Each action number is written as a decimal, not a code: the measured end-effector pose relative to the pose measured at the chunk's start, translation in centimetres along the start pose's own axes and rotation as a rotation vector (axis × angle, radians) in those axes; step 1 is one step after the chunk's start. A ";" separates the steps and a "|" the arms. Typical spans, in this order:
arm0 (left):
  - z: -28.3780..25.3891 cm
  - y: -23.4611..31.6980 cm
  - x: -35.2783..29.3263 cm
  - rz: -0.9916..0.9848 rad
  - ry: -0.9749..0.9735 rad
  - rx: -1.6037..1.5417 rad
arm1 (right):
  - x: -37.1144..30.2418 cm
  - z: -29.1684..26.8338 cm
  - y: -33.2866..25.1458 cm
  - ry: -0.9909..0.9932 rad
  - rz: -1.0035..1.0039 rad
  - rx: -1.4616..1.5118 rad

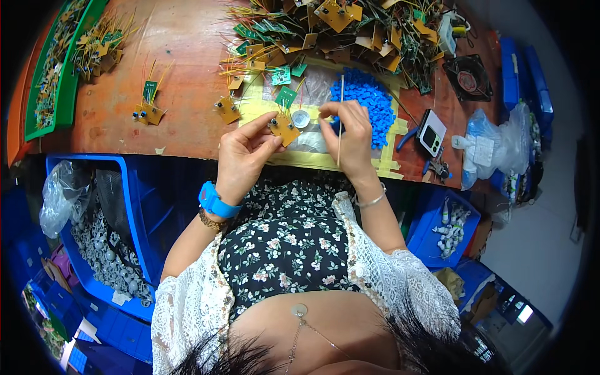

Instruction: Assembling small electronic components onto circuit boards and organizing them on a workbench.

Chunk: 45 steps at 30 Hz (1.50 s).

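My left hand [245, 153] pinches a tan circuit board [286, 131] by its left edge, between thumb and fingertips. The board carries small dark parts, and a green circuit board [285, 97] with thin wires lies just beyond it. My right hand [352, 134] is curled round a thin pale stick [342, 90], held nearly upright in the picture. Whether its thumb and forefinger also pinch something small cannot be made out. Between the hands sits a small round whitish dish [300, 119]. A heap of small blue plastic pieces [372, 103] lies beyond my right hand.
Wired circuit boards [337, 19] pile up at the back. Two wired boards [147, 112] lie leftward, near a green tray [69, 75]. On the right are a phone [431, 134], pliers [407, 138], a fan [469, 78] and plastic bags [494, 147]. Blue bins [128, 219] stand below the table.
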<state>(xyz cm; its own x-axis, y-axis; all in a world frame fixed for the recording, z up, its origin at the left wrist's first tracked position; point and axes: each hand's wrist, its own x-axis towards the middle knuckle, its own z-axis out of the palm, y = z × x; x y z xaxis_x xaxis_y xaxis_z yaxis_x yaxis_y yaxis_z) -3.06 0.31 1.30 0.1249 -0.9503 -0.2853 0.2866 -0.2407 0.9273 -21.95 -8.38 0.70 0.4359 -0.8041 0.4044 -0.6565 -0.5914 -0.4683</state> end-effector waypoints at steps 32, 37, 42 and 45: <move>0.3 -0.2 0.0 0.021 -0.053 0.042 | 0.2 1.0 -5.2 0.118 -0.038 0.331; 0.4 -0.4 0.0 0.004 -0.045 0.018 | 0.0 0.9 -5.5 0.125 -0.010 0.328; 0.4 -0.6 -0.1 0.016 -0.041 0.002 | -0.3 1.0 -5.4 0.127 0.012 0.347; 0.5 -0.2 -0.3 0.001 -0.042 0.008 | -0.4 1.0 -5.4 0.124 0.048 0.371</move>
<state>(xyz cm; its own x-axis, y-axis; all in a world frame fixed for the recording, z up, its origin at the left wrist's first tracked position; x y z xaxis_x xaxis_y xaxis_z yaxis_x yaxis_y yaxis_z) -3.65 0.51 1.29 0.0853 -0.9580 -0.2739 0.2790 -0.2409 0.9296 -17.96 -4.98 2.28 0.3173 -0.8314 0.4562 -0.3972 -0.5533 -0.7322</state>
